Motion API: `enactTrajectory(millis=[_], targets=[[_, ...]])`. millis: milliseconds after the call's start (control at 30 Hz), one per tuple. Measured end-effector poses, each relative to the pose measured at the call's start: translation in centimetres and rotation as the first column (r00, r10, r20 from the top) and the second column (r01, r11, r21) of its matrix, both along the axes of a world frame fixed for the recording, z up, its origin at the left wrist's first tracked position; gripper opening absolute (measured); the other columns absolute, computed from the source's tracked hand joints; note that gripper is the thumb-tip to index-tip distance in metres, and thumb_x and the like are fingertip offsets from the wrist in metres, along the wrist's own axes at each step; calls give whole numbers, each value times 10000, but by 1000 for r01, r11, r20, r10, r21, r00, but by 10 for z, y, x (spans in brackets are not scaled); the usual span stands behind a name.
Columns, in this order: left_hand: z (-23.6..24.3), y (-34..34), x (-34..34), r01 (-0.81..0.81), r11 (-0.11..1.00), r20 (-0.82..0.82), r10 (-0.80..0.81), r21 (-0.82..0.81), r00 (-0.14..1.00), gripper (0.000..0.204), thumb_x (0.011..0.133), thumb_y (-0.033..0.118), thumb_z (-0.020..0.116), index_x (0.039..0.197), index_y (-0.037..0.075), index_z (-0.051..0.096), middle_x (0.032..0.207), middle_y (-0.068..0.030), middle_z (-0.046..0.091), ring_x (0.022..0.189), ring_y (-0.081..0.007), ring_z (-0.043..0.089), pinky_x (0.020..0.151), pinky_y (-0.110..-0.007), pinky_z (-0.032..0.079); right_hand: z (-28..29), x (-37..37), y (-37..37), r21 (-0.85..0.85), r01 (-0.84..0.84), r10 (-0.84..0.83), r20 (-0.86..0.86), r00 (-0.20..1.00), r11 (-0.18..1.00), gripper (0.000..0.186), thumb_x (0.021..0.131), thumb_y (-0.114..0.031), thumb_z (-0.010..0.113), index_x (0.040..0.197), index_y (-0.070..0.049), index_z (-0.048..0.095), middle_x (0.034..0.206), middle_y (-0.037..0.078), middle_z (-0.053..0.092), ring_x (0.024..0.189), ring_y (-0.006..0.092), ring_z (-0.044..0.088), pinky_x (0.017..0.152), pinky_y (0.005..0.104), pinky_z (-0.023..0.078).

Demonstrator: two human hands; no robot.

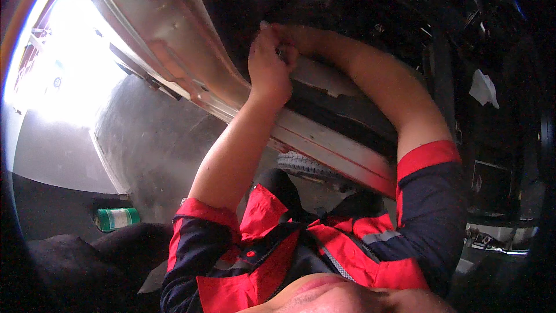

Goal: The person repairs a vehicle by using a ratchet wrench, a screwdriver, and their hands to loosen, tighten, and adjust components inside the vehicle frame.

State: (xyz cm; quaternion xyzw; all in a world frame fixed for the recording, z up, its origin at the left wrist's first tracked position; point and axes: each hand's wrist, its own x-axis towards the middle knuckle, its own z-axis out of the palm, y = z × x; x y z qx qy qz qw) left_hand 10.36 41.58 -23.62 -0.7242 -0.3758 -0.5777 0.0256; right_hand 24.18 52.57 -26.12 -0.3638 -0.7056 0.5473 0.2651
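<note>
Both arms reach into the open doorway of a car body with pale, worn metal. My left hand [270, 65] is raised beside the door pillar [200, 40], its fingers curled together; whatever they hold is too dark and small to make out. My right hand [288, 37] meets it from the right, its forearm bent across the doorway. Shadow and the left hand hide most of the right fingers. Just below the hands runs the pale door sill [330, 148] with reddish edges.
The car's dark interior [359, 0] fills the upper right, with a pale scrap [483, 88] at its side. A tyre [304, 163] lies beyond the sill. On the grey floor [150, 133] at left is a green cylindrical container [117, 219]. Bright light enters at upper left.
</note>
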Motion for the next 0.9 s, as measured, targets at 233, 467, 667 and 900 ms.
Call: enactTrajectory(millis=[233, 467, 667, 900], targets=[[23, -21, 43, 720, 557, 779, -192, -414, 596, 294, 1022, 297, 370, 1057, 66, 548, 926, -33, 607, 653, -140, 525, 543, -250, 440, -70, 35, 45, 309, 350, -415, 176, 893, 884, 464, 939, -300, 497, 1364, -149, 387, 914, 39, 640, 725, 201, 614, 699, 339, 519], [17, -10, 15, 716, 594, 795, -201, -367, 573, 294, 1017, 313, 367, 965, 92, 554, 819, -45, 586, 577, -126, 478, 478, -238, 370, 7, 21, -6, 514, -169, -89, 439, 894, 841, 503, 876, -147, 536, 1350, -113, 370, 931, 36, 647, 819, 252, 628, 755, 368, 505], [15, -12, 32, 618, 686, 713, -205, -385, 671, 313, 1008, 341, 369, 952, 91, 549, 800, -48, 574, 553, -128, 452, 464, -246, 333, -28, 40, 36, 83, -88, 69, 217, 974, 993, 524, 814, -137, 626, 1298, -99, 426, 989, 103, 646, 893, 291, 635, 790, 386, 504], [11, -6, 20, 658, 640, 704, -248, -397, 666, 321, 1000, 366, 368, 955, 100, 543, 747, -44, 556, 564, -133, 457, 466, -250, 329, -24, 39, 39, 741, -464, 7, 527, 850, 485, 441, 785, -127, 624, 1219, -83, 556, 1248, 153, 527, 1153, 281, 505, 1002, 382, 401]])
